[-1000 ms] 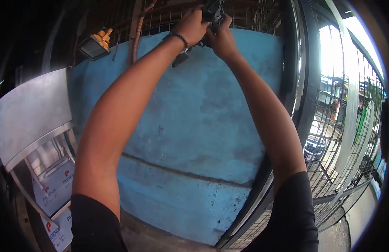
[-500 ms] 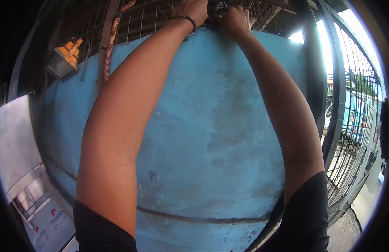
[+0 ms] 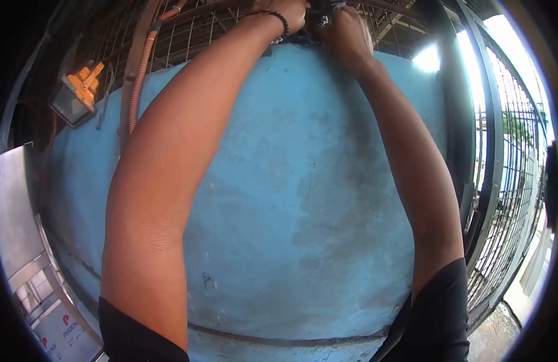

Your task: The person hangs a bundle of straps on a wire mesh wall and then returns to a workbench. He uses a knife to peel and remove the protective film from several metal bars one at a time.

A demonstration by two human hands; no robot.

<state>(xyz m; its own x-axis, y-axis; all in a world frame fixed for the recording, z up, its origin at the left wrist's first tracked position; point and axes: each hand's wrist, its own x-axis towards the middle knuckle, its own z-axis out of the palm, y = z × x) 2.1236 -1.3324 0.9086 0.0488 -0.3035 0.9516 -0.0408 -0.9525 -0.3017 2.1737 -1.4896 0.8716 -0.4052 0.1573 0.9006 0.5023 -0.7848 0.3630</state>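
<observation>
Both arms reach up to the top edge of a blue panel (image 3: 261, 181). At the top centre, my left hand (image 3: 289, 13) has its fingers curled at a dark bundle (image 3: 323, 18) in front of the wire grille; a dark beaded bracelet (image 3: 282, 21) is on that wrist. On the bundle's right side is my right hand (image 3: 350, 33), its fingers bent against it. The bundle looks black and shiny, partly hidden by the hands and the frame's upper edge, so its exact nature is unclear.
An orange-backed floodlight (image 3: 77, 96) hangs at the left, near an orange corrugated conduit (image 3: 142, 75) on a post. Metal sheeting (image 3: 10, 199) and a printed PHOENIX board (image 3: 62, 335) stand at the lower left. A barred gate (image 3: 508, 181) runs along the right.
The view has shifted, so the floodlight and conduit appear further left. My right hand appears slightly lower, and more of the dark bundle shows between the hands.
</observation>
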